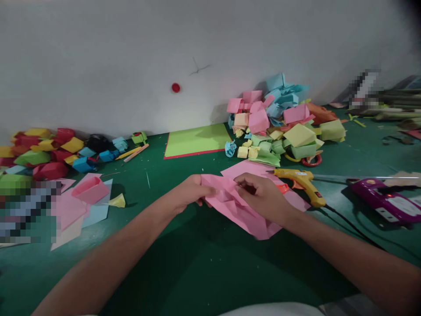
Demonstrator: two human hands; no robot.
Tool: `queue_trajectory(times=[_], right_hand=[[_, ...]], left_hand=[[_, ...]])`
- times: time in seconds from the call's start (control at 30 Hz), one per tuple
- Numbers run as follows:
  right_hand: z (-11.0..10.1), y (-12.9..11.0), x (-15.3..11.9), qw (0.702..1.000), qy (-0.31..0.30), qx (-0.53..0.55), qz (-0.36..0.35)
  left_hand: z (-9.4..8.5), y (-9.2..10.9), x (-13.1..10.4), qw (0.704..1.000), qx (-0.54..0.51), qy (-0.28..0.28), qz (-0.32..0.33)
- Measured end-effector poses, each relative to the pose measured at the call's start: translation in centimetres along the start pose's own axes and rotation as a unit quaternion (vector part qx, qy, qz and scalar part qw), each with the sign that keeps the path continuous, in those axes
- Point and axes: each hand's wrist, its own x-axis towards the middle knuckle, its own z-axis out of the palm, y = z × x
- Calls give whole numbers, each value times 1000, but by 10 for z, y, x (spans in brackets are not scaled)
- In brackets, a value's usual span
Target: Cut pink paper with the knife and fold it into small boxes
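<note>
A creased sheet of pink paper [248, 215] is held between both hands above the green table. My left hand [194, 191] grips its left end, thumb on top and fingers curled beneath. My right hand [259, 193] pinches the paper's upper middle with bent fingers; the fingertips are partly hidden. Behind the right hand lies another flat pink sheet [243, 167]. A yellow glue gun [304, 180] rests on the table just right of that hand, its black cord running toward the lower right.
Folded paper shapes [263, 118] are heaped at the back right, with red-handled scissors [312, 161] at their edge. More colourful shapes [49, 151] pile up at the left. A purple power strip [383, 199] sits at the right. A lime-green sheet [199, 139] lies by the wall.
</note>
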Motion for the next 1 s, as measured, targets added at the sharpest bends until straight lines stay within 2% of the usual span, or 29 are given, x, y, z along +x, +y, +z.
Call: queue_trajectory(times=[0.13, 0.27, 0.43, 0.67, 0.8, 1.0], right_hand=[[1, -5, -1, 999, -24, 30, -13], [3, -6, -3, 997, -45, 39, -42], [4, -6, -3, 994, -55, 50, -77], [4, -5, -4, 993, -57, 49, -86], [2, -5, -4, 986, -68, 72, -132], [2, -5, -4, 986, -58, 67, -141]], left_hand=[[-5, 0, -1, 998, 45, -25, 30], [-9, -4, -1, 994, 90, -18, 61], [-7, -6, 0, 988, 123, -8, 90], [-4, -3, -3, 985, 141, -3, 99], [-4, -1, -6, 984, 149, 13, 99], [-2, 1, -9, 977, 182, 34, 107]])
